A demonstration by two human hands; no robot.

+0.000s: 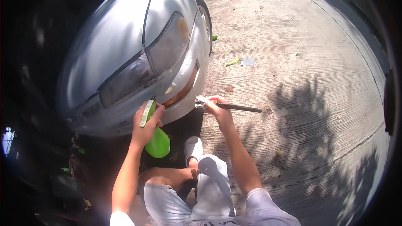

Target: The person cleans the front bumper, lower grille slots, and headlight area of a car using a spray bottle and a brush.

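My left hand (pixel 144 123) is closed round the neck of a green spray bottle (pixel 158 143) with a pale trigger head, its dark nozzle aimed at the car's front. My right hand (pixel 218 111) is closed on a slim dark-handled tool (pixel 242 108) whose handle sticks out to the right; its working end is hidden. A crumpled white cloth or tissue (pixel 202 102) shows at those fingertips, close to the bumper corner. Before both hands stands a silver car (pixel 106 35), with a cloudy headlight (pixel 167 44) and an orange marker lamp (pixel 182 90) low on the bumper (pixel 188 106).
Ribbed concrete ground (pixel 259 33) stretches out on the right, partly under leaf shadows. A yellow-green leaf (pixel 233 62) and a small grey flat piece (pixel 247 62) lie there. The front wheel (pixel 204 14) is at the car's side. My slippered foot (pixel 193 147) is below the bumper.
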